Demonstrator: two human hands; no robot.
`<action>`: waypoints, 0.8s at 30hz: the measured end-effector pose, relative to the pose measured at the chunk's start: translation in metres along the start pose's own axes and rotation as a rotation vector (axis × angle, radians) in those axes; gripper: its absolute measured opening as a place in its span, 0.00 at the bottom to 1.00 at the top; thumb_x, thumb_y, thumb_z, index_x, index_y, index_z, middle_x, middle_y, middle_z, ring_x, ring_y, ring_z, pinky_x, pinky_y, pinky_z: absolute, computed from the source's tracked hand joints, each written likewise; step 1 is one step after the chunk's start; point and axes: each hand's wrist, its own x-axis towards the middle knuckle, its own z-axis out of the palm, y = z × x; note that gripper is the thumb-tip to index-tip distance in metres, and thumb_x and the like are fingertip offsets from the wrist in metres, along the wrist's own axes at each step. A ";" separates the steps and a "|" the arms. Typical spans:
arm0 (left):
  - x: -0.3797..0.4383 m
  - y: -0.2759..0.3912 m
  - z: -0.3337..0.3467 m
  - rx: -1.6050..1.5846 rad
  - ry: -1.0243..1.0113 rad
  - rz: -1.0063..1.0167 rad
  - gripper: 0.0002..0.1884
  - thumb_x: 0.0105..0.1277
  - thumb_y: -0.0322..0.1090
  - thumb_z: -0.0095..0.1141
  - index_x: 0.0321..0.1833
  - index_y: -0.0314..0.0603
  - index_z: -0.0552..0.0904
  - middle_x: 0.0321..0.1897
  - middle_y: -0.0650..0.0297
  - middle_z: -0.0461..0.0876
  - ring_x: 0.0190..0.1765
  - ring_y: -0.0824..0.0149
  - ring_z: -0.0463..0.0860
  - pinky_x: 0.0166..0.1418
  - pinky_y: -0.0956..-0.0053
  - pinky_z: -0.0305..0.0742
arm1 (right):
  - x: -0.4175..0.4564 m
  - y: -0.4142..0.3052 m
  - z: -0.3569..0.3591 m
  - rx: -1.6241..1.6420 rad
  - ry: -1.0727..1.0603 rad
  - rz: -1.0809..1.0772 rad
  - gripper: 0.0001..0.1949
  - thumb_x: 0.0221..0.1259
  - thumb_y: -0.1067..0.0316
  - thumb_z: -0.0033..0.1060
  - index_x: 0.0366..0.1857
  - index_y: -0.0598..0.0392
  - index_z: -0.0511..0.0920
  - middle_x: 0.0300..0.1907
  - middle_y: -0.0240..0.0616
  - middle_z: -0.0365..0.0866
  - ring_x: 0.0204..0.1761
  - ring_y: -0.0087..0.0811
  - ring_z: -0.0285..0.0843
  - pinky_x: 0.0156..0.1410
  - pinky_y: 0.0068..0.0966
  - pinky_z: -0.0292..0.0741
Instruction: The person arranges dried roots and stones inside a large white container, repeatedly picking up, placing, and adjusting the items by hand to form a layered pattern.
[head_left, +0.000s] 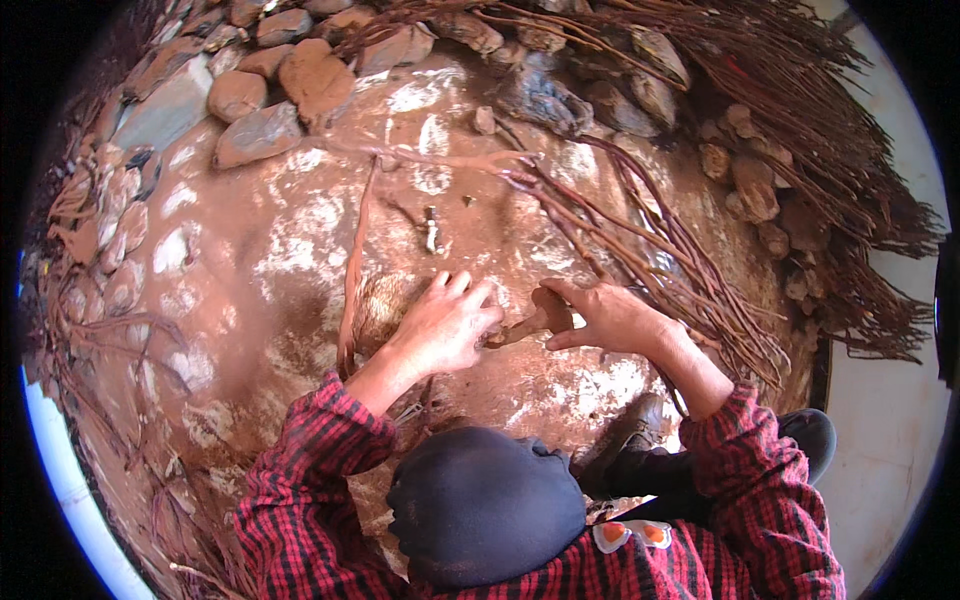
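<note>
My left hand (450, 322) rests low over a brown-stained, earth-covered surface, fingers curled at the end of a short brown piece (527, 324); whether it grips it is unclear. This piece, of a material I cannot tell, widens at its right end into a flat rounded part. My right hand (600, 311) is beside that wide end, thumb and forefinger spread around it, the forefinger at its upper edge. Just left of my left hand, a long reddish root or stem (355, 262) lies lengthwise. A small whitish object (431, 231) lies beyond the hands.
A bundle of long thin stems (652, 244) lies at right. Stones (259, 135) line the far edge, among them a grey slab (169, 105). A large pile of thin dark twigs (787, 112) spreads at the far right. A shoe (645, 420) stands near my right forearm.
</note>
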 end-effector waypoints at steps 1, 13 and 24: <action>-0.006 -0.005 -0.004 0.023 0.027 0.016 0.24 0.44 0.40 0.69 0.48 0.48 0.84 0.48 0.61 0.75 0.56 0.59 0.71 0.63 0.60 0.66 | 0.009 -0.003 0.002 0.238 -0.129 0.140 0.41 0.51 0.40 0.69 0.65 0.56 0.67 0.56 0.53 0.77 0.60 0.51 0.74 0.63 0.40 0.70; -0.014 -0.047 0.022 -0.580 0.420 -0.360 0.23 0.43 0.37 0.72 0.46 0.48 0.82 0.44 0.66 0.77 0.48 0.59 0.78 0.53 0.64 0.73 | 0.021 -0.034 0.017 0.342 0.263 0.209 0.45 0.42 0.49 0.81 0.64 0.61 0.65 0.48 0.46 0.82 0.53 0.30 0.79 0.58 0.31 0.77; -0.005 -0.053 -0.018 -0.038 0.399 -0.276 0.25 0.41 0.27 0.72 0.46 0.50 0.79 0.47 0.66 0.75 0.56 0.61 0.72 0.62 0.63 0.68 | 0.008 -0.033 0.008 -0.208 0.393 -0.116 0.40 0.50 0.41 0.70 0.56 0.63 0.64 0.19 0.40 0.78 0.19 0.38 0.80 0.25 0.34 0.76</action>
